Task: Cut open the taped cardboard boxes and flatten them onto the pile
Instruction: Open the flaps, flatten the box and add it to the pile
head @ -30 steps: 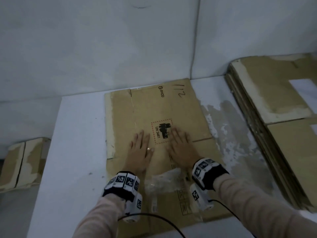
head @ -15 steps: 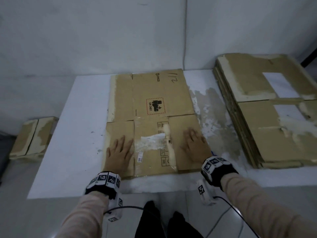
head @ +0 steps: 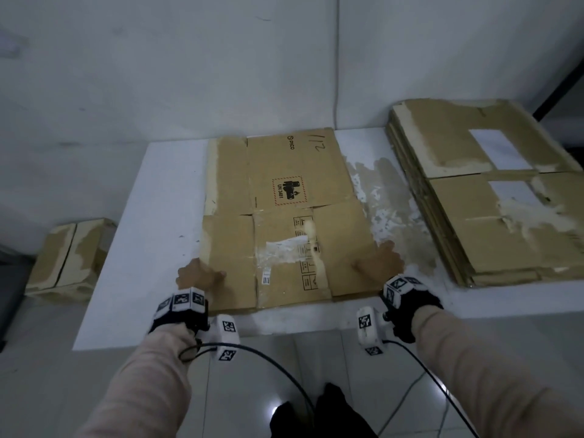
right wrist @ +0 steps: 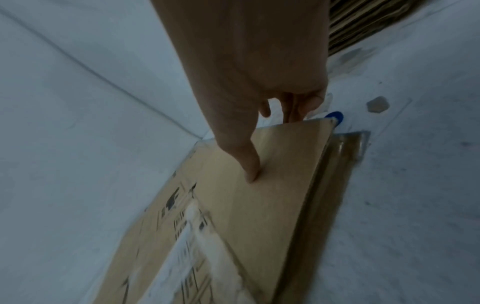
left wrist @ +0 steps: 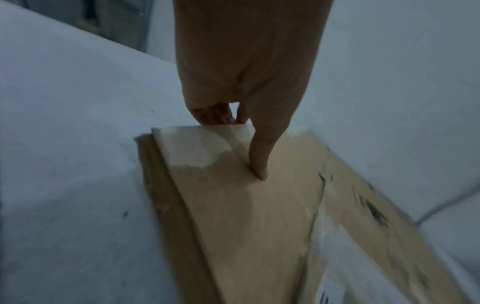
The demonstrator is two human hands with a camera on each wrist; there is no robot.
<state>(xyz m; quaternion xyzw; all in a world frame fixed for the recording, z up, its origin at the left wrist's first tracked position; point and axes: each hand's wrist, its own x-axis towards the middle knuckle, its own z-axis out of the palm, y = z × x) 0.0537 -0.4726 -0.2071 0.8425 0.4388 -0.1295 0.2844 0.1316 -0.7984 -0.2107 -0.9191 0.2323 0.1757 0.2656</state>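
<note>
both hands grip flattened box (head: 284, 216) edges.

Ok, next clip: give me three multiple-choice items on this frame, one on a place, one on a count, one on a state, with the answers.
1. Where is the pile of flattened boxes?
A. on the floor at the left
B. at the table's right end
C. under the table

2. How many hands are on the flattened box?
A. none
B. one
C. two

3. How does the left hand hold that box?
A. thumb on top, fingers curled under its edge
B. flat palm on its middle
C. not touching it

Answers: 1 B, the pile sits at the right end of the white table. 2 C, the left hand and the right hand are at its two near corners. 3 A, the left wrist view shows the thumb on top with fingers under the edge.
</note>
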